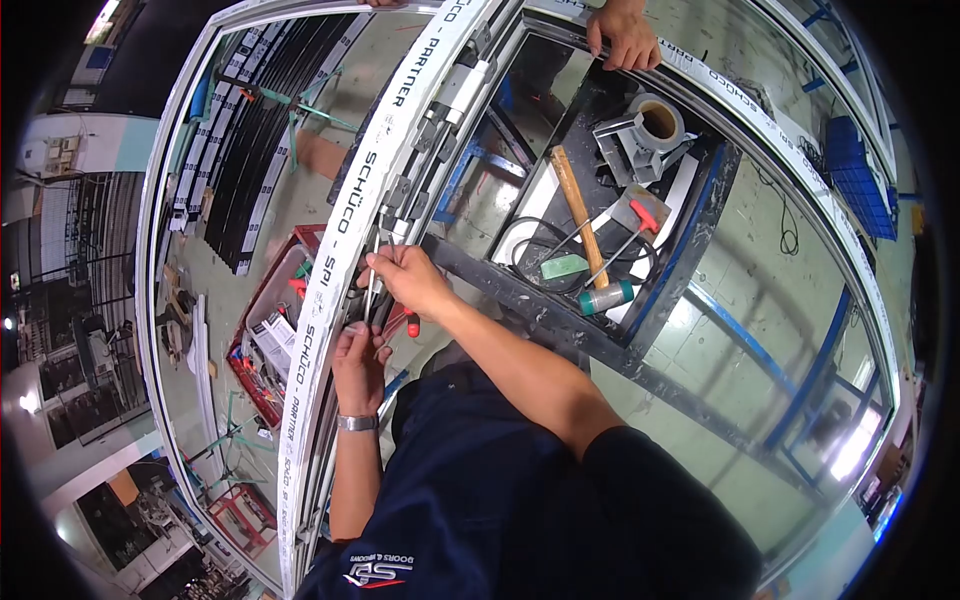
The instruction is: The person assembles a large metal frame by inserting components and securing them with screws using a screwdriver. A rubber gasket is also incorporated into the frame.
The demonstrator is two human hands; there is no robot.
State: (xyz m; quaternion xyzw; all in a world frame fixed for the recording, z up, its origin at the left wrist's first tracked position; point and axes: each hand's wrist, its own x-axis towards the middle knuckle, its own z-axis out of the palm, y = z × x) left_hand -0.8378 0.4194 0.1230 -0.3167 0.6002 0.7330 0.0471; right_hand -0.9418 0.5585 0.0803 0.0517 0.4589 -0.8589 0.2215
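My right hand (415, 283) is closed, thumb and fingers pinching a thin metal strip (373, 290) against the side of the aluminium frame profile (352, 195). A red and black handle (413, 324) pokes out just under that hand. Lower along the same profile is my left hand (360, 350), a metal watch (357, 423) on its wrist. Its fingertips are drawn together by the lower end of the strip; what they grip I cannot tell. Grey hinge fittings (437, 125) line the profile above my hands, and white printed protective tape covers its face.
Another person's hand (625, 35) rests on the frame's far side. Inside the frame, a black trolley (600, 345) carries a mallet (578, 205), a red-handled tool (643, 215), a green block (564, 267) and a tape roll (657, 122). A red toolbox (262, 375) lies left, beyond the profile.
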